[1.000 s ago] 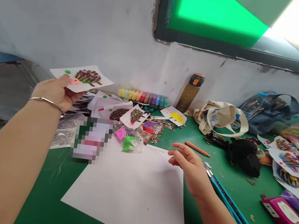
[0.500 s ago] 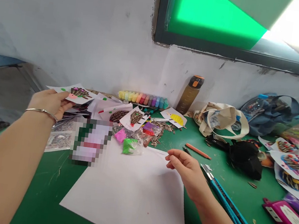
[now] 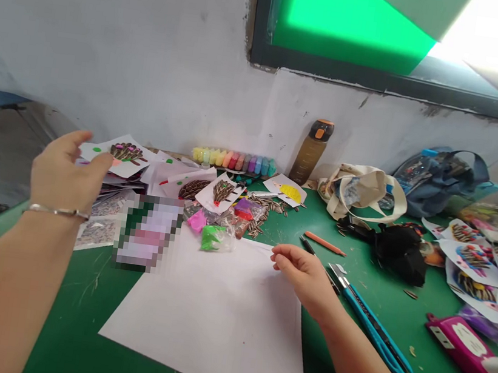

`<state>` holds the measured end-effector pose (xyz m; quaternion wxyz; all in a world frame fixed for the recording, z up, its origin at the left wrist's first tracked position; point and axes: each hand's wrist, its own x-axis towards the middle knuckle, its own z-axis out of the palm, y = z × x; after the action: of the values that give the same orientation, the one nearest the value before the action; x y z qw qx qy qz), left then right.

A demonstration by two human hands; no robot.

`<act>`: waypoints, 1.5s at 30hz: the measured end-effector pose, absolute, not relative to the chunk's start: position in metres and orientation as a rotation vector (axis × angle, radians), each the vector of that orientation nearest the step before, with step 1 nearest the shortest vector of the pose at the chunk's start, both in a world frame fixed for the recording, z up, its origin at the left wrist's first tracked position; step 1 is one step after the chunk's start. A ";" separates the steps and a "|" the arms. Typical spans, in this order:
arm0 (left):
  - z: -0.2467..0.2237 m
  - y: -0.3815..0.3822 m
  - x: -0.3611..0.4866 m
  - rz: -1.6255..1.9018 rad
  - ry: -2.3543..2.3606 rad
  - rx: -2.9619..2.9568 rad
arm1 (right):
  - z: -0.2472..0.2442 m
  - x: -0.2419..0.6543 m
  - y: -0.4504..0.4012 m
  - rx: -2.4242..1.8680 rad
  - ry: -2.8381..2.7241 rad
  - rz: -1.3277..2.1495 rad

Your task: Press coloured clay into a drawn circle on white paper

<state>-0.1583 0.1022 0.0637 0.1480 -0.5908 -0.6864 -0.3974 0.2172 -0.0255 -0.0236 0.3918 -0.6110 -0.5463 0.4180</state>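
Observation:
My left hand [image 3: 67, 172], with a bracelet at the wrist, is at the pile on the left, fingers apart. Just beside its thumb, a card with a seed-covered hedgehog [image 3: 127, 153] lies on top of the pile. My right hand [image 3: 304, 276] hovers over the right edge of the white paper [image 3: 218, 317], its fingers curled together; whether anything small is between them is hidden. Near the paper's top edge are a green clay packet [image 3: 213, 239] and a pink one [image 3: 197, 221]. Left of them lies a blurred-out flat object [image 3: 149, 231].
An orange pencil [image 3: 324, 243] and blue tweezers [image 3: 380, 326] lie to the right. Behind are clay tubes [image 3: 234, 161], a brown bottle [image 3: 311, 152], a cloth bag [image 3: 358, 192] and sunflower seeds [image 3: 268, 210]. A magenta device [image 3: 467, 356] and more cards [image 3: 471, 261] lie far right.
My left hand has let go of the hedgehog card, which now rests on the pile, and its fingers have spread and lifted. My right hand has hardly moved; the view has shifted slightly.

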 end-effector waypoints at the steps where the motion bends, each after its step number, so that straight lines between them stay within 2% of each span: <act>1: 0.062 0.088 -0.143 -1.143 -1.993 -1.753 | -0.025 0.219 -0.025 -1.595 -1.443 0.987; 3: 0.051 0.058 -0.112 -0.974 -1.998 -2.162 | -0.029 0.222 -0.023 -1.676 -1.580 0.799; 7: 0.004 0.016 -0.068 -0.569 -1.379 -2.856 | -0.031 0.224 -0.023 -1.738 -1.845 0.477; 10: -0.030 0.003 -0.055 -0.350 -1.172 -2.959 | -0.030 0.225 -0.024 -1.768 -1.951 0.366; 13: -0.047 -0.005 -0.048 -0.256 -1.188 -2.921 | -0.031 0.226 -0.025 -1.840 -1.996 0.312; 24: -0.055 -0.027 -0.011 -0.267 -1.317 -2.840 | -0.040 0.233 -0.021 -2.017 -2.120 0.157; 31: -0.052 -0.034 0.000 -0.441 -1.232 -2.856 | -0.011 0.208 -0.012 -1.912 -2.171 -0.049; 36: -0.048 -0.037 -0.002 -0.565 -1.140 -2.894 | 0.000 0.168 0.004 -1.738 -2.531 0.272; 45: -0.049 -0.040 -0.004 -0.555 -1.159 -2.926 | -0.026 0.138 0.052 -1.611 -2.566 0.154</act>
<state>-0.0036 -0.0395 -0.0493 -0.0272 -0.9153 -0.3624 -0.1735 0.1377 0.0521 -0.0259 0.0540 -0.5303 -0.8446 0.0506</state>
